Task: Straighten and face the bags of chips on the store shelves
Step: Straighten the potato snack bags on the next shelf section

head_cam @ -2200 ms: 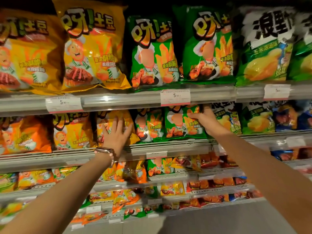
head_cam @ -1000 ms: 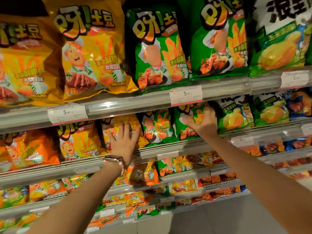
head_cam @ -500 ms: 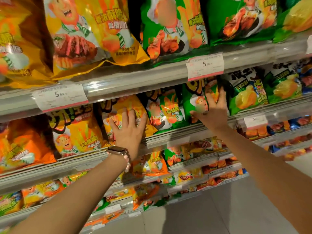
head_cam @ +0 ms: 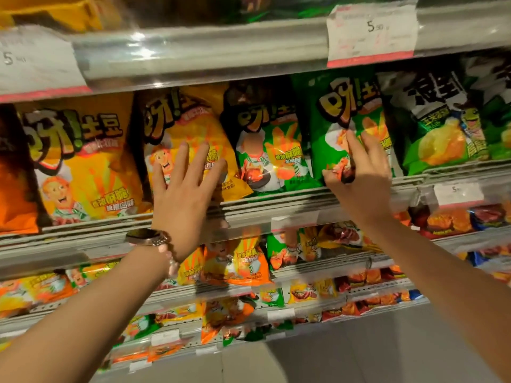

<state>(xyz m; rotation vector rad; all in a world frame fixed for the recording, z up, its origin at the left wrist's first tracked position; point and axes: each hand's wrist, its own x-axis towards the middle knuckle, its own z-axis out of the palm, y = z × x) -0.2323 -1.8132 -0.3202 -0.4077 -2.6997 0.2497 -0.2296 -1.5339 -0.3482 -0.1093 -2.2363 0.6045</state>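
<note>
Chip bags stand in a row on the shelf [head_cam: 276, 208] in front of me. My left hand [head_cam: 185, 194], with a watch on the wrist, lies flat with fingers spread on a yellow bag [head_cam: 190, 128]. To its left is another yellow bag [head_cam: 83, 161]. Between my hands stands a green bag [head_cam: 268, 150]. My right hand [head_cam: 362, 178] pinches the lower front of a second green bag [head_cam: 345, 106], thumb and fingers closed on its foil. Right of it is a green and white corn chip bag [head_cam: 437, 128].
An orange bag [head_cam: 13, 189] sits at the far left. The upper shelf rail [head_cam: 193, 51] with price tags [head_cam: 370, 34] runs just above the bags. Lower shelves [head_cam: 304, 272] hold several smaller bags. Grey floor [head_cam: 331, 360] lies below.
The view has come closer and dropped to the middle shelf. My right hand has gone from flat on the green bag to pinching its front. My left hand stays on the yellow bag.
</note>
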